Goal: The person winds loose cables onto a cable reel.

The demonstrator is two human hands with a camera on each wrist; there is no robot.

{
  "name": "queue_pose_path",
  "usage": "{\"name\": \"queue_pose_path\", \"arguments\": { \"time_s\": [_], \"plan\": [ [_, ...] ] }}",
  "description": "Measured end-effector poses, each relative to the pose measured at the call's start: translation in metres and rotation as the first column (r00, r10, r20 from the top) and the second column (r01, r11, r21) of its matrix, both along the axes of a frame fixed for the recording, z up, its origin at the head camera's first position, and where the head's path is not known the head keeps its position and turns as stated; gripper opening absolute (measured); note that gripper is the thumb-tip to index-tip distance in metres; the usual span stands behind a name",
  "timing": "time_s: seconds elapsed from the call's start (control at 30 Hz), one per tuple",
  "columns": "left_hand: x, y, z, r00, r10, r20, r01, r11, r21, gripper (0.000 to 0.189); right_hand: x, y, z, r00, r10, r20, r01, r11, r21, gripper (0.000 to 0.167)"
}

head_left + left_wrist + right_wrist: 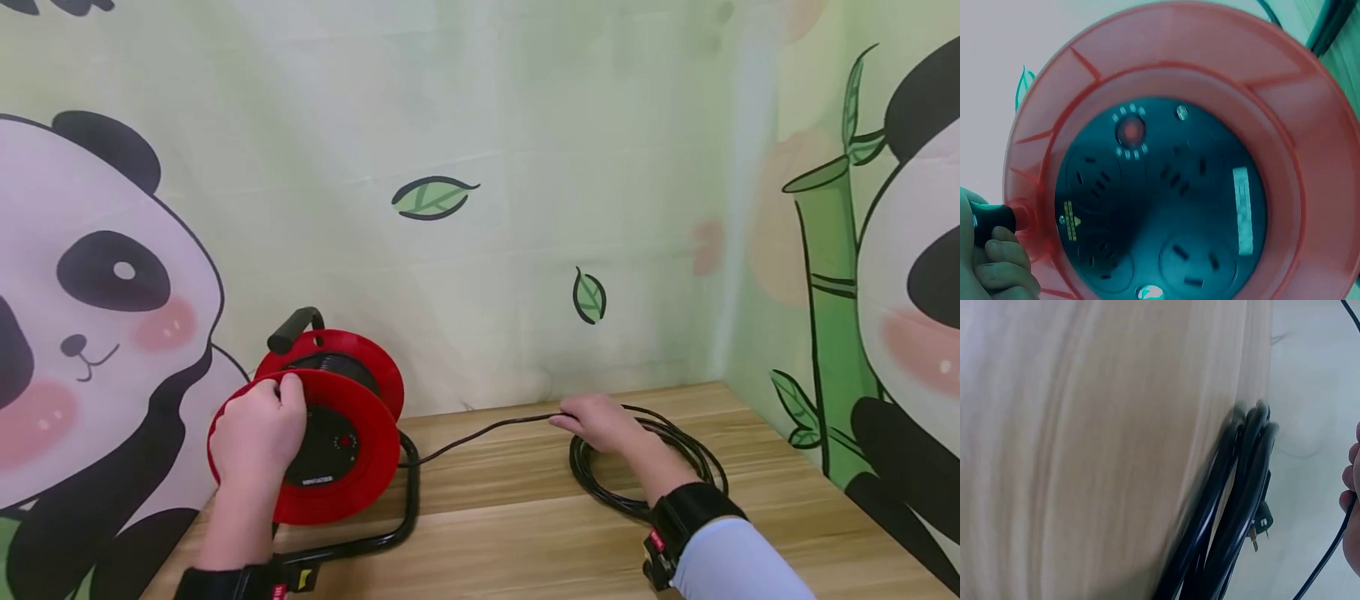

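Observation:
On the left of the head view a red cable reel (363, 479) stands in a black tube frame. My left hand (258, 429) grips the reel's black crank knob (994, 223), at the rim of the front disc. From the reel's lower right a black cable (480, 431) runs across to my right hand (603, 425), which holds it between thumb and fingers. Below and beside that hand lies a loose coil of the same cable (592, 492) on the table. The right wrist view shows a plug (1262, 517) behind the coil.
The wooden table (510, 533) meets a panda-print cloth backdrop (495, 292) close behind the reel. A black carry handle (291, 331) rises above the reel, and the frame's foot (360, 546) reaches forward. Sockets (1197, 259) show on the reel's dark centre.

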State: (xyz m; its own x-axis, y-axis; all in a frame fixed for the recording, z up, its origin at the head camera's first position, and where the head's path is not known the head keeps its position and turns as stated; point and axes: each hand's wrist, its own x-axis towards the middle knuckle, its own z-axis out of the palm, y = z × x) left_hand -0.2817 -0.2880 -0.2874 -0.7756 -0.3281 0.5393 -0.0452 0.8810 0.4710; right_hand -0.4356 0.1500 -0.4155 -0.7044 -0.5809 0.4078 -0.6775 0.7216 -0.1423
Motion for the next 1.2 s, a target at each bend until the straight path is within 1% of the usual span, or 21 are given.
{"name": "queue_pose_path", "arguments": {
  "time_s": [0.13,0.23,0.4,0.53,0.67,0.87,1.03,1.2],
  "plan": [
    [-0.002,0.013,-0.005,0.998,-0.049,-0.041,0.049,0.999,-0.002,0.044,0.004,-0.011,-0.001,1.0,0.004,0.028,-0.005,1.0,0.014,0.038],
    [-0.004,0.022,-0.009,0.995,-0.075,-0.065,0.075,0.997,-0.009,0.041,0.008,-0.02,0.0,0.999,0.012,0.052,-0.013,1.0,0.011,0.038],
    [-0.007,0.035,-0.016,0.994,-0.086,-0.068,0.085,0.996,-0.019,0.04,0.013,-0.033,0.002,0.999,0.022,0.049,-0.022,1.0,0.001,0.037],
    [-0.008,0.045,-0.021,0.994,-0.09,-0.066,0.09,0.996,-0.011,0.044,0.016,-0.041,0.003,0.999,0.036,0.041,-0.035,0.999,-0.009,0.036],
    [-0.009,0.054,-0.03,0.993,-0.108,-0.04,0.108,0.994,0.011,0.046,0.019,-0.047,0.002,0.998,0.056,0.038,-0.056,0.998,-0.005,0.036],
    [-0.011,0.063,-0.042,0.992,-0.126,-0.001,0.126,0.992,0.022,0.048,0.021,-0.056,0.0,0.997,0.058,0.047,-0.058,0.998,0.014,0.035],
    [-0.012,0.066,-0.046,0.992,-0.123,0.015,0.123,0.992,0.013,0.05,0.025,-0.063,0.003,0.997,0.054,0.061,-0.055,0.998,0.007,0.034],
    [-0.013,0.07,-0.051,0.991,-0.125,0.053,0.125,0.992,0.011,0.051,0.027,-0.068,0.004,0.996,0.072,0.045,-0.073,0.997,0.019,0.035]
  ]
}}
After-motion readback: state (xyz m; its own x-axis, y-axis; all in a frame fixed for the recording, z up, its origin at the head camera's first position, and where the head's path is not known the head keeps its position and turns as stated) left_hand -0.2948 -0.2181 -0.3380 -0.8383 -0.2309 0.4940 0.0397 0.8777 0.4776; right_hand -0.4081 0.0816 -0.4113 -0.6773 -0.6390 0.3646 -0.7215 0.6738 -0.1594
